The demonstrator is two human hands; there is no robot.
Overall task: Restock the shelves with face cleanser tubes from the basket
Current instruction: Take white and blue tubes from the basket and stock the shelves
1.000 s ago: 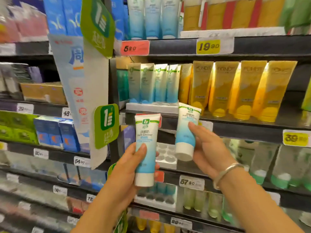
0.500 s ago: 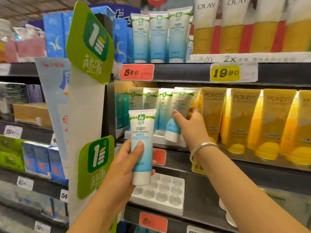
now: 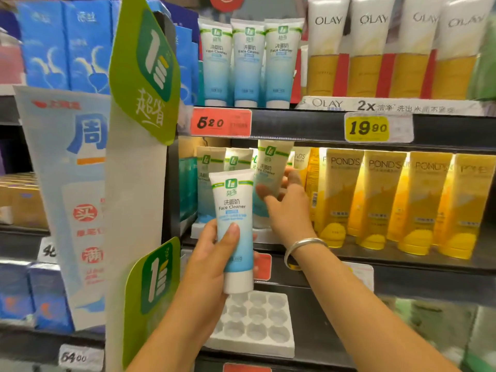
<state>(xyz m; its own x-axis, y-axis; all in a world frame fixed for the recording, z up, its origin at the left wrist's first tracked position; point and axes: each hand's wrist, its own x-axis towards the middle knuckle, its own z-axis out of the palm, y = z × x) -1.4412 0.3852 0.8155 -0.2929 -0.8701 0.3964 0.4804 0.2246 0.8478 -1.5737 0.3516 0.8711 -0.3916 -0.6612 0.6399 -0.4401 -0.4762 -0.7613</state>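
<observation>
My left hand grips a white-and-blue face cleanser tube upright, cap down, in front of the middle shelf. My right hand holds a second tube of the same kind, set among a row of like tubes standing in a white tray on that shelf. Its fingers curl round the tube's lower part. Three more such tubes stand on the shelf above. No basket is in view.
Yellow Pond's tubes crowd the shelf right of the row. Olay tubes stand above. A green-and-white sign panel juts out on the left. An empty white holder tray lies on the lower shelf.
The view has moved closer and up. My right hand has carried its tube from below the shelf edge up into the row. My left hand has risen with its tube.
</observation>
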